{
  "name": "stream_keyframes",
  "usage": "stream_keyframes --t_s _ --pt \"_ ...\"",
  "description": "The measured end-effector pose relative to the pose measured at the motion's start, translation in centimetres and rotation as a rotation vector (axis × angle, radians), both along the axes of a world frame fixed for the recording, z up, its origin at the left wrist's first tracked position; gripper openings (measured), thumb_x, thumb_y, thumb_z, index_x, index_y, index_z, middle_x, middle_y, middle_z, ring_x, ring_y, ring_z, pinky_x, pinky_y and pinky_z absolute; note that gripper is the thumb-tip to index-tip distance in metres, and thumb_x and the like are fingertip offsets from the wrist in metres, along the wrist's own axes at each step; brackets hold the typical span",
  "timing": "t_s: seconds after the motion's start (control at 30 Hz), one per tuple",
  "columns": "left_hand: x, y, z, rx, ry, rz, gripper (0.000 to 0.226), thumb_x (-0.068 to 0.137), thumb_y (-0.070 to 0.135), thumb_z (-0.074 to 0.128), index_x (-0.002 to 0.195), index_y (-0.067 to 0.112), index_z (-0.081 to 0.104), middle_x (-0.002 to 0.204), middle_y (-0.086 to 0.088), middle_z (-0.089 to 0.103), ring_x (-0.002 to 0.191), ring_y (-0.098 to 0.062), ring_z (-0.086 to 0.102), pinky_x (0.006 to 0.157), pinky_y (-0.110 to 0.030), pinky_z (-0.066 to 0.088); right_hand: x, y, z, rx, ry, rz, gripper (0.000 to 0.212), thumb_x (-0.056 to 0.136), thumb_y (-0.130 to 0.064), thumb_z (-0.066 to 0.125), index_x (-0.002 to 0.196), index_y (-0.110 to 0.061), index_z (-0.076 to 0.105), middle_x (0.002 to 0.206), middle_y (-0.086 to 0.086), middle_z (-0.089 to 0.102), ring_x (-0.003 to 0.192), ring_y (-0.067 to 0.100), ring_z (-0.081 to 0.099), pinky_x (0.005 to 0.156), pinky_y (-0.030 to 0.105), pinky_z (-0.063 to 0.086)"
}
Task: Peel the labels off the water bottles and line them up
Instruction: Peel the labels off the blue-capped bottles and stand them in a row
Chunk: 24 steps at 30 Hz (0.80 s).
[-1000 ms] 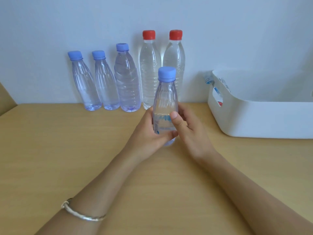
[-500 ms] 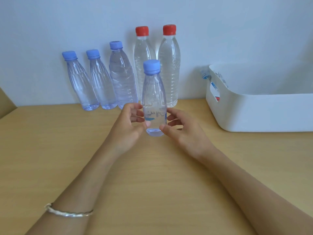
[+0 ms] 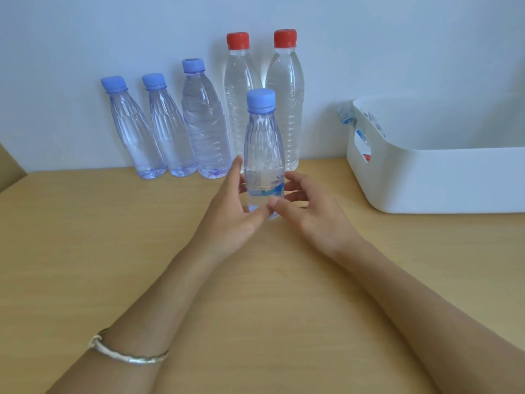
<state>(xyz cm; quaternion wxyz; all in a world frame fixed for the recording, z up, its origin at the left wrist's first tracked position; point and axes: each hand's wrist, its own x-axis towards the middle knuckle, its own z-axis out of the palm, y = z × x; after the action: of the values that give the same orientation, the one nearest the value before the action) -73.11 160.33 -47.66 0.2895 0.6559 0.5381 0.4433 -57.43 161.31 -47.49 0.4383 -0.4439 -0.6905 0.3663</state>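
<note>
— Two hands: what is held?
— The blue-capped bottle (image 3: 264, 155), upright on the table (image 3: 85, 237), is gripped low by the left hand (image 3: 227, 220) and right hand (image 3: 312, 214), thumbs in front.

Wooden table (image 3: 85, 237): water bottles (image 3: 206, 123), white bin (image 3: 440, 180).

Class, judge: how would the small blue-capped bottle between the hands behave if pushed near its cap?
The small clear plastic blue-capped bottle stands upright, tall and narrow-based, so it would probably tip. Its round body would likely roll afterwards.
</note>
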Motion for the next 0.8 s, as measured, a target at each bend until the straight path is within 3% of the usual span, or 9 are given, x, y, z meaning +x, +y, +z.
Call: stream_keyframes --t_s 0.03,0.1,0.2,0.27,0.4,0.57,0.7,0.8 --pt "0.2 0.0 0.0 -0.011 -0.001 -0.005 0.105 0.073 0.044 0.075 0.153 0.033 0.008 0.127 0.021 0.057 0.120 0.007 0.051 0.099 -0.036 0.050 -0.1 0.0 0.0 0.006 -0.005 0.001 0.040 0.088 -0.030 0.065 0.126 -0.027 0.053 0.114 -0.011 0.060 0.101 0.002 0.058 0.086 0.018 0.047" --pt "0.5 0.1 -0.1 -0.023 0.003 -0.027 0.113 0.067 0.049 0.075 0.153 0.035 0.003 0.130 0.019 0.058 0.121 0.004 0.054 0.101 -0.039 0.048 -0.1 0.0 -0.1 0.007 0.005 -0.006 0.036 0.087 -0.031 0.065 0.122 -0.028 0.055 0.115 -0.010 0.061 0.104 0.004 0.059 0.090 0.023 0.049" --pt "0.4 0.0 -0.1 -0.005 0.008 -0.035 0.099 0.074 0.032 0.079 0.150 0.031 0.017 0.122 0.022 0.063 0.112 0.008 0.058 0.098 -0.038 0.051 -0.1 -0.1 -0.2 -0.039 0.044 -0.016 0.035 0.086 -0.034 0.067 0.118 -0.027 0.055 0.114 -0.014 0.063 0.107 0.005 0.060 0.094 0.030 0.050" --pt "0.3 -0.1 0.0 0.023 0.020 -0.029 0.086 0.076 0.023 0.079 0.143 0.035 0.027 0.113 0.027 0.064 0.105 0.014 0.058 0.091 -0.028 0.053 -0.3 -0.2 -0.2 -0.061 0.065 -0.013 0.044 0.083 -0.039 0.070 0.120 -0.023 0.054 0.116 -0.014 0.063 0.108 0.005 0.061 0.095 0.032 0.051" --pt "0.4 -0.5 0.3 0.043 0.053 -0.005 0.081 0.079 0.022 0.076 0.141 0.040 0.028 0.103 0.036 0.062 0.097 0.023 0.054 0.074 -0.007 0.048 -0.5 -0.4 -0.1 -0.050 0.051 -0.043 0.046 0.080 -0.043 0.071 0.116 -0.022 0.053 0.110 -0.013 0.064 0.102 0.003 0.062 0.088 0.026 0.052" --pt "0.4 -0.7 0.4 0.043 0.051 -0.005 0.079 0.080 0.024 0.074 0.141 0.041 0.028 0.103 0.041 0.060 0.097 0.023 0.055 0.077 -0.009 0.050 -0.4 -0.2 0.0 -0.059 0.038 -0.058 0.039 0.082 -0.037 0.071 0.113 -0.021 0.054 0.105 -0.010 0.066 0.097 0.004 0.064 0.086 0.026 0.054" --pt "0.4 -0.9 0.6 0.040 0.065 -0.006 0.072 0.079 0.019 0.075 0.128 0.046 0.031 0.096 0.046 0.059 0.092 0.023 0.055 0.073 -0.005 0.048 0.0 -0.1 0.0 -0.072 0.046 -0.040 0.035 0.082 -0.034 0.073 0.110 -0.020 0.057 0.103 -0.009 0.068 0.097 0.006 0.066 0.089 0.033 0.055" --pt "0.4 -1.0 0.7 0.039 0.072 -0.007 0.073 0.077 0.019 0.078 0.127 0.046 0.032 0.095 0.046 0.059 0.091 0.021 0.057 0.071 -0.006 0.048 0.3 -0.2 0.3 -0.087 0.026 -0.066 0.027 0.080 -0.035 0.074 0.098 -0.022 0.058 0.094 -0.006 0.071 0.088 0.006 0.068 0.078 0.026 0.055"
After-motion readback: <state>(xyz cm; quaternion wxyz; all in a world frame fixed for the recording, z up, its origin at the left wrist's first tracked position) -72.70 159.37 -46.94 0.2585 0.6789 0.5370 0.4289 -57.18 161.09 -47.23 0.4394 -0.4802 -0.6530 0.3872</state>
